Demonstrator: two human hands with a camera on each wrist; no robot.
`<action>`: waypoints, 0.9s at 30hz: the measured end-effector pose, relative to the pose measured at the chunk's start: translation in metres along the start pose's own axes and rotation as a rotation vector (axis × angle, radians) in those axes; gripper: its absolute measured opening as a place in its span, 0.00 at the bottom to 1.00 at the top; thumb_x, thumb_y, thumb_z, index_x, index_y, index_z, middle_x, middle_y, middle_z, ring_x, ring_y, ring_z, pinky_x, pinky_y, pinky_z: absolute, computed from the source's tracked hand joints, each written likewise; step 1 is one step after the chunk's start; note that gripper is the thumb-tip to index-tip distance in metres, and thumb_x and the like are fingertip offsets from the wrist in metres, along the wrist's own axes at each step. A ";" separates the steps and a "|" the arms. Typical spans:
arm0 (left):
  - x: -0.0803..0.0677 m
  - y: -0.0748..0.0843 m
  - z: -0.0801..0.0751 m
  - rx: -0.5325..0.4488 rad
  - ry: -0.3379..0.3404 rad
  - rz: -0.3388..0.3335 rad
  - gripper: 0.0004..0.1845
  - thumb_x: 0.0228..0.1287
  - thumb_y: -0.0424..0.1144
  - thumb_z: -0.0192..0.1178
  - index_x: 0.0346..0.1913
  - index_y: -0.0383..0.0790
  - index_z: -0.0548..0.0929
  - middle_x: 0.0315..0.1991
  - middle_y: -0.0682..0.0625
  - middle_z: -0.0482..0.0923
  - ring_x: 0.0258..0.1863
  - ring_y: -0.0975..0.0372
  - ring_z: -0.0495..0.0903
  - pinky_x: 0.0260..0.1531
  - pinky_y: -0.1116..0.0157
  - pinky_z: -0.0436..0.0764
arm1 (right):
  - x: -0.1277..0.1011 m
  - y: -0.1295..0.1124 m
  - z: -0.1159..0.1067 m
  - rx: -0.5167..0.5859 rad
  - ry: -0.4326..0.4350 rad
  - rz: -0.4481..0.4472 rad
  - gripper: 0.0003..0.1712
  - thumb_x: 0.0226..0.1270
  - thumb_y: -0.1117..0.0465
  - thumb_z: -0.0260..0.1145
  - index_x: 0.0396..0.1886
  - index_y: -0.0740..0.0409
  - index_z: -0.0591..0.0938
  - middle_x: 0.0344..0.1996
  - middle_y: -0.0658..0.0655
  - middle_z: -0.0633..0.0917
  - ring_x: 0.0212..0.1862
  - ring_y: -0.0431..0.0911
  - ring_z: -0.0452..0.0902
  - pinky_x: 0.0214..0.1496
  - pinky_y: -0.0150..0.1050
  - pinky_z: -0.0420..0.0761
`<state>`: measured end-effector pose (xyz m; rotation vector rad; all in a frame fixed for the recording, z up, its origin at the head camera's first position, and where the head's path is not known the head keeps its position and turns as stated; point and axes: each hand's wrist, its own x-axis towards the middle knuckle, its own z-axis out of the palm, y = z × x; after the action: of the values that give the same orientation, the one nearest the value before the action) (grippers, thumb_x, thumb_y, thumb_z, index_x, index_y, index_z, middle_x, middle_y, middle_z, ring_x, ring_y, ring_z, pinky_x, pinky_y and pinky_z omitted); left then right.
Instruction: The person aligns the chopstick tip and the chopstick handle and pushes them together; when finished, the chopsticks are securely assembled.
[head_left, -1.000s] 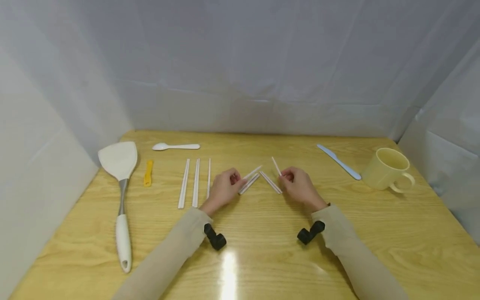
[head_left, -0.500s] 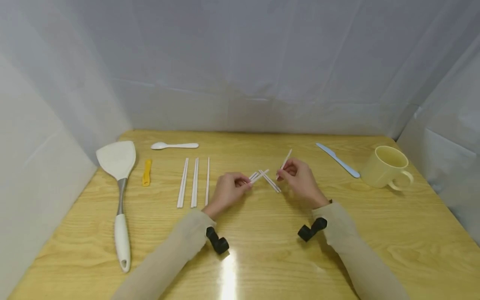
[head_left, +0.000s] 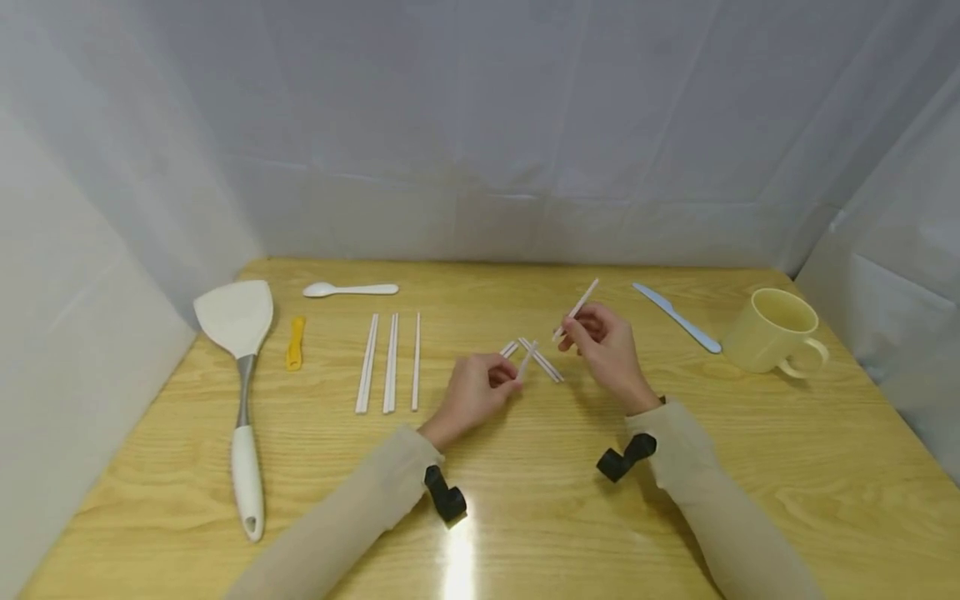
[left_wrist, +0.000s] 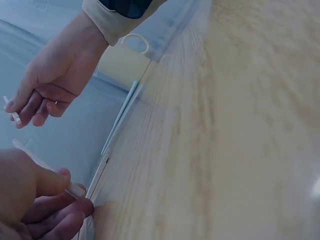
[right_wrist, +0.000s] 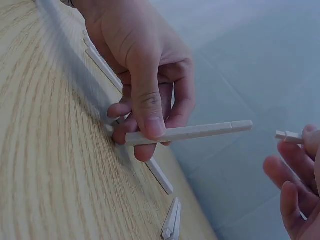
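Near the middle of the table, my left hand [head_left: 474, 390] pinches a short-looking white chopstick [head_left: 528, 360] between thumb and fingers. To its right, my right hand [head_left: 609, 348] pinches another white chopstick [head_left: 583, 302], raised and slanting up to the right. Between the hands lie more chopsticks: a slanted pair [head_left: 543, 362], and others [head_left: 509, 349] partly hidden by the left hand. In the right wrist view, the left hand's chopstick [right_wrist: 200, 131] shows a groove near its end. In the left wrist view, the right hand [left_wrist: 57, 70] hangs above the table.
Two pairs of chopsticks [head_left: 367, 364] [head_left: 391, 364] and a single chopstick [head_left: 416, 362] lie left of my left hand. Farther left are a spatula [head_left: 243, 392], a yellow clip-like piece [head_left: 296, 343] and a white spoon [head_left: 351, 290]. A blue knife [head_left: 677, 317] and yellow mug [head_left: 768, 333] stand right.
My left hand has moved right and nearer, turning its chopstick steeper. My right hand has lifted away from the table's middle, and its chopstick now leans right instead of left.
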<state>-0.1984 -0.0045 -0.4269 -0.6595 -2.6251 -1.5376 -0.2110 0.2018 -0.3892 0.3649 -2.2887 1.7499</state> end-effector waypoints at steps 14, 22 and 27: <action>-0.001 0.003 0.005 -0.022 -0.052 0.053 0.03 0.54 0.28 0.68 0.31 0.34 0.84 0.27 0.46 0.85 0.27 0.62 0.83 0.30 0.73 0.80 | -0.001 0.004 0.006 0.052 -0.064 -0.101 0.08 0.68 0.69 0.61 0.40 0.73 0.80 0.32 0.71 0.84 0.26 0.40 0.80 0.30 0.36 0.80; -0.001 -0.005 0.007 -0.049 -0.055 0.086 0.03 0.55 0.29 0.68 0.32 0.34 0.83 0.28 0.45 0.85 0.27 0.62 0.83 0.30 0.72 0.80 | -0.001 0.002 0.007 0.005 -0.070 -0.103 0.06 0.66 0.70 0.62 0.37 0.73 0.80 0.30 0.72 0.84 0.24 0.44 0.79 0.28 0.34 0.80; 0.001 -0.016 0.011 -0.083 -0.054 0.115 0.03 0.57 0.29 0.67 0.33 0.35 0.82 0.28 0.46 0.84 0.26 0.65 0.81 0.29 0.72 0.79 | -0.003 -0.009 0.008 -0.026 -0.088 -0.098 0.05 0.66 0.73 0.61 0.35 0.76 0.78 0.29 0.75 0.83 0.23 0.59 0.78 0.25 0.30 0.77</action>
<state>-0.2029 -0.0014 -0.4456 -0.8530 -2.5227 -1.6247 -0.2050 0.1919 -0.3840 0.5495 -2.3090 1.6866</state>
